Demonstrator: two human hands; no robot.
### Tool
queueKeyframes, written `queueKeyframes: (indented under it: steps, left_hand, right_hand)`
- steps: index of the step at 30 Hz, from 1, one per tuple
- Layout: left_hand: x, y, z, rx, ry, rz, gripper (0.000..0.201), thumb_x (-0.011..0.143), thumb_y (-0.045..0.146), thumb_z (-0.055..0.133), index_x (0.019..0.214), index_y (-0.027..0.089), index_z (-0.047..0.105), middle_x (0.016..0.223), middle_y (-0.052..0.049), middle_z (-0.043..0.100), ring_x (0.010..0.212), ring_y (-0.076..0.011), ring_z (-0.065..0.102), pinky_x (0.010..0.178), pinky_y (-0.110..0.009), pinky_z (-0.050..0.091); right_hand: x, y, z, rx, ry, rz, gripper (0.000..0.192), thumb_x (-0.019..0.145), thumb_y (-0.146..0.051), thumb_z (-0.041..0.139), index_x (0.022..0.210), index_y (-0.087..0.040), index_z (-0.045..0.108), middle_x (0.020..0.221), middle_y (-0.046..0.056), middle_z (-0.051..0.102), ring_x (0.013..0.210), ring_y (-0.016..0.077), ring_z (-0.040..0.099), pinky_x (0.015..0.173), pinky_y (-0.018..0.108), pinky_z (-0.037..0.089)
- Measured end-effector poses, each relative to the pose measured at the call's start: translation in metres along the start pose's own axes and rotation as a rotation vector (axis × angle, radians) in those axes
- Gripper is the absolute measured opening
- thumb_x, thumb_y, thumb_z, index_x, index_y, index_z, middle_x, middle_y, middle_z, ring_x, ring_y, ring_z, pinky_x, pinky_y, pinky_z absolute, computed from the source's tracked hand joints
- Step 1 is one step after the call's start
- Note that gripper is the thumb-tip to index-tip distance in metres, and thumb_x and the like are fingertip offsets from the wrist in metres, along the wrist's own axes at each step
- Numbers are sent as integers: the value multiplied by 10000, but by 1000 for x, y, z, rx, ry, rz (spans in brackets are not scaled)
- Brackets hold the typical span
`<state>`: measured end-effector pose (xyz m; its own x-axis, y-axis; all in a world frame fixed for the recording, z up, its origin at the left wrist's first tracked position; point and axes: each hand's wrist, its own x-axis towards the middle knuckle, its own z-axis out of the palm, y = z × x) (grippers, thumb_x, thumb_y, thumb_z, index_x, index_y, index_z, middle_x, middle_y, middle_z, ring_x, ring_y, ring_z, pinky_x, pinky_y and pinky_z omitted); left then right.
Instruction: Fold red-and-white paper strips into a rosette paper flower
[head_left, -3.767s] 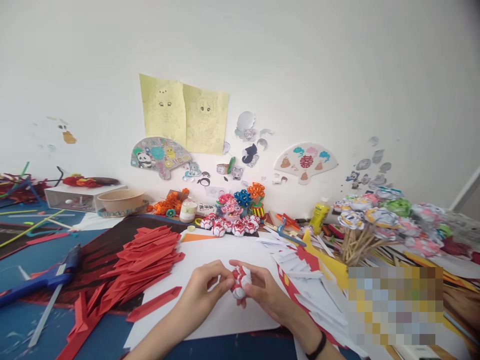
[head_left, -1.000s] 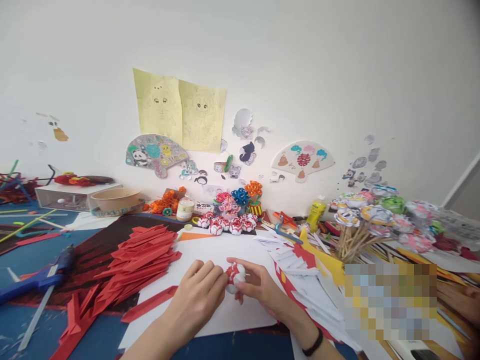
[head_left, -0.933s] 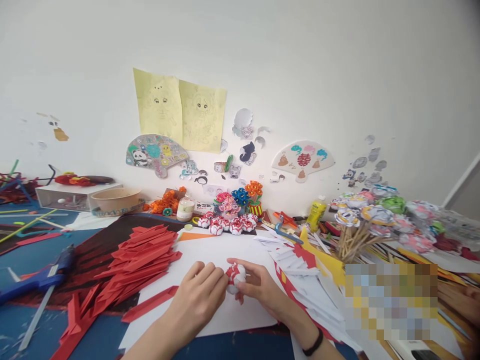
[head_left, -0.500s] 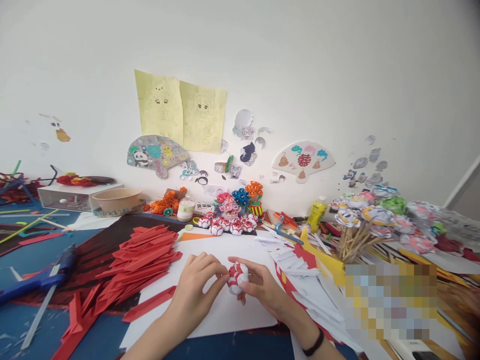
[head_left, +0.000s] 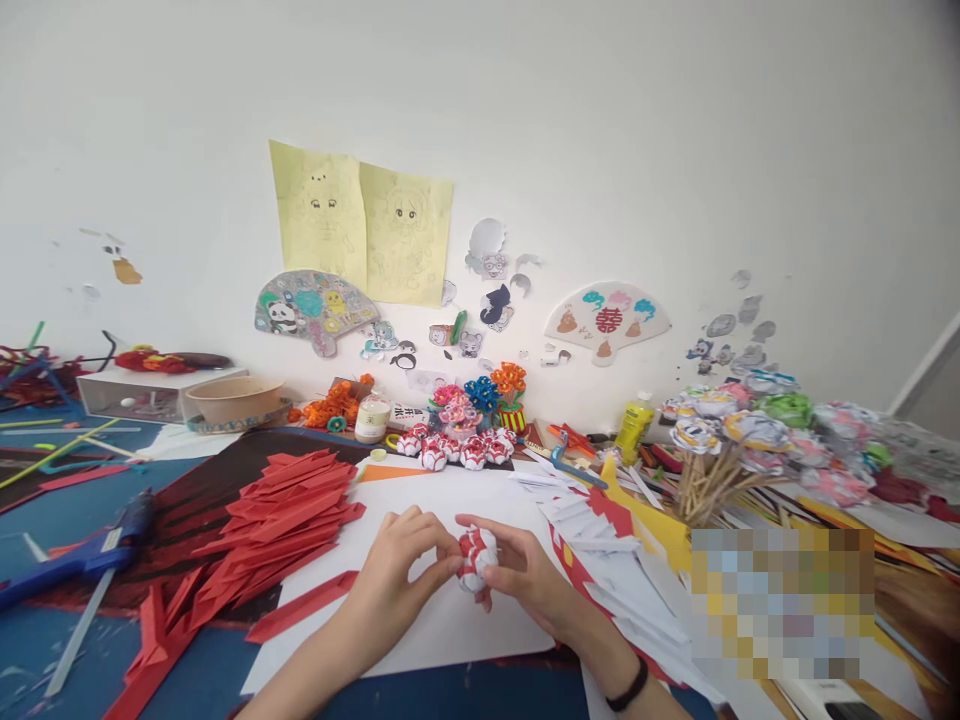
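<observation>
A small red-and-white folded paper ball (head_left: 476, 556) is held above a white paper sheet (head_left: 450, 640). My right hand (head_left: 529, 575) cups it from the right, with the thumb on its near face and other fingers behind. From the left, my left hand (head_left: 405, 563) pinches at the ball's edge with thumb and forefinger. Left of my hands lies a heap of folded red paper strips (head_left: 281, 505), one strip (head_left: 300, 608) apart from it. On the right are folded white paper strips (head_left: 611, 560). Several similar red-and-white balls (head_left: 472, 452) sit at the back of the sheet.
A blue glue gun (head_left: 97, 555) lies at the left, near a beige bowl (head_left: 236, 398). Paper flowers on sticks (head_left: 720, 440) stand at the right, with a yellow bottle (head_left: 635, 428) beside them. Scissors with a blue handle (head_left: 574, 468) rest behind the white strips.
The paper ball has turned slightly between my fingers and shifted a little to the right. My left hand has moved slightly right with it; my right hand stays nearly still.
</observation>
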<state>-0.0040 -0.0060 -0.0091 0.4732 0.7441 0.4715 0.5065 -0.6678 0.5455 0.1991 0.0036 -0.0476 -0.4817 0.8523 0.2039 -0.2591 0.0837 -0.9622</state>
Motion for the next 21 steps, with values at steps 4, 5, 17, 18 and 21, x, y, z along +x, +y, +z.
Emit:
queueKeyframes:
  steps: [4, 5, 17, 18, 21]
  left_hand:
    - [-1, 0, 0, -78, -6, -2, 194, 944, 305, 519, 788, 218, 594, 833, 8, 646, 823, -181, 531, 784, -337, 348]
    - [-1, 0, 0, -96, -3, 0, 191, 945, 300, 519, 787, 218, 587, 830, 10, 640, 822, -178, 530, 790, -336, 350]
    - [-4, 3, 4, -71, 90, 124, 178, 959, 214, 478, 789, 199, 528, 801, -9, 579, 780, -170, 502, 742, -320, 387]
    - [-4, 2, 5, -65, 91, 123, 173, 958, 215, 483, 793, 200, 532, 799, -7, 580, 778, -170, 504, 744, -322, 386]
    - [-3, 1, 5, -55, 108, 104, 161, 954, 227, 496, 806, 207, 554, 792, -3, 588, 766, -170, 508, 737, -324, 378]
  right_hand:
    - [0, -1, 1, 17, -29, 1, 597, 786, -295, 742, 1323, -156, 521, 826, 56, 661, 650, 147, 581, 570, 286, 467]
    - [0, -1, 1, 22, -36, 2, 596, 786, -298, 742, 1321, -156, 522, 831, 57, 661, 652, 147, 581, 571, 286, 467]
    - [1, -2, 5, 76, -27, -29, 594, 791, -287, 742, 1314, -182, 481, 953, 75, 654, 730, 168, 642, 646, 310, 492]
    - [1, -2, 5, 85, -19, -37, 587, 787, -283, 746, 1303, -190, 482, 969, 72, 649, 740, 168, 643, 657, 313, 494]
    - [1, -2, 6, 119, 5, -52, 544, 768, -274, 765, 1236, -218, 492, 992, 55, 638, 773, 174, 646, 682, 325, 498]
